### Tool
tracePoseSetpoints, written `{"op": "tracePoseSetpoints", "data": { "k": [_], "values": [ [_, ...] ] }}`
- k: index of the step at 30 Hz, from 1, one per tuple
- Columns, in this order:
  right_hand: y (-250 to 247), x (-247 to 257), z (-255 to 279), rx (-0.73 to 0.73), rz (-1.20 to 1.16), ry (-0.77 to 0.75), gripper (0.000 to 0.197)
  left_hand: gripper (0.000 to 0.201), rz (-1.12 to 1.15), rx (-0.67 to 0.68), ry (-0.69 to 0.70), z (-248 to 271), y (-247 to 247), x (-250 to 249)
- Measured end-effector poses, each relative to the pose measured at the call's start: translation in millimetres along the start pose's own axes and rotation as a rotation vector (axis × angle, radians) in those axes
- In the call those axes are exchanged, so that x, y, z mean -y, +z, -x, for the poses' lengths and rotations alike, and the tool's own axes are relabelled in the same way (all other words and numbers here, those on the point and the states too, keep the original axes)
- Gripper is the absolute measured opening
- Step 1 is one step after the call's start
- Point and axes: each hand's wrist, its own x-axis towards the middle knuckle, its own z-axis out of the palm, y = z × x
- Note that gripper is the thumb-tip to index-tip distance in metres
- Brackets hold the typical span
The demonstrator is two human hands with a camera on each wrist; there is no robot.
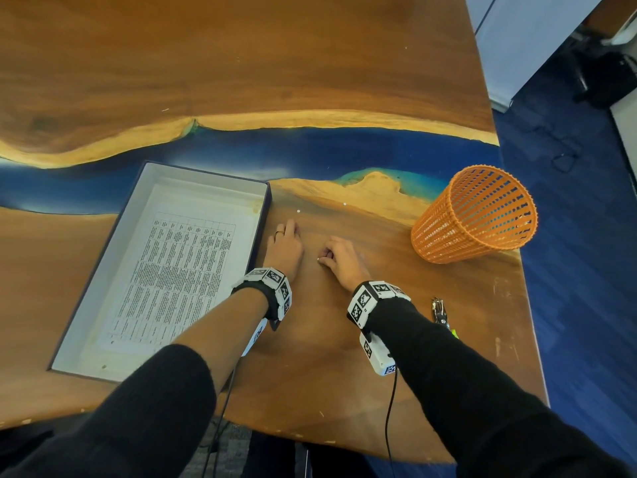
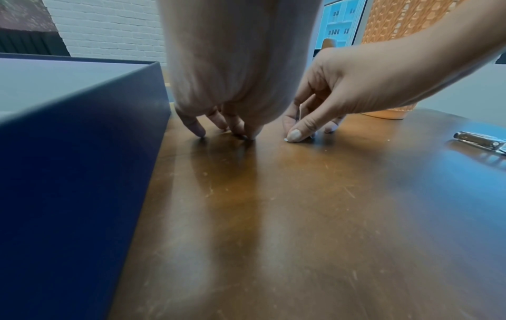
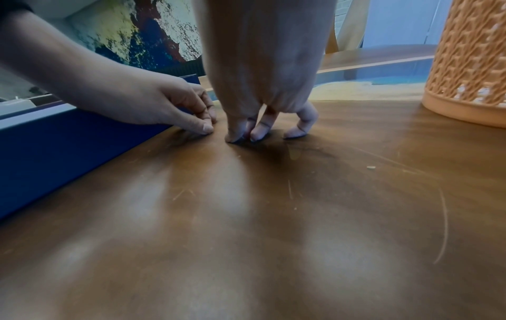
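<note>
Tiny white paper dots lie on the wooden table (image 1: 310, 339); two loose dots (image 1: 298, 211) sit beyond my hands. My right hand (image 1: 327, 255) is curled, fingertips down on the wood, its thumb pressing a white dot (image 2: 286, 139) against the table. A thin white sliver (image 2: 300, 110) stands between its fingers. My left hand (image 1: 287, 236) rests beside the box, its fingertips (image 2: 200, 132) touching the table; nothing shows in it. In the right wrist view the right hand (image 3: 254, 134) and left hand (image 3: 205, 125) nearly meet.
A shallow blue box (image 1: 265, 201) holding a printed sheet (image 1: 179, 270) lies to the left, its wall (image 2: 82, 151) close to my left hand. An orange slotted basket (image 1: 479, 215) stands at the right. A metal hole punch (image 1: 439, 310) lies near the right edge.
</note>
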Motion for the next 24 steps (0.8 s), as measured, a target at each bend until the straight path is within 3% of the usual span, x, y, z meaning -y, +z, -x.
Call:
{"op": "tracePoseSetpoints", "data": {
  "k": [6, 16, 24],
  "values": [
    [0, 8, 0, 0.013, 0.045, 0.051, 0.012, 0.032, -0.001, -0.009, -0.003, -1, 2, -1],
    [4, 10, 1, 0.045, 0.139, 0.01, 0.022, 0.031, 0.019, -0.013, -0.006, -1, 2, -2],
    [3, -4, 4, -0.023, -0.026, -0.022, 0.009, 0.031, 0.051, -0.014, 0.008, -2, 6, 3]
  ]
}}
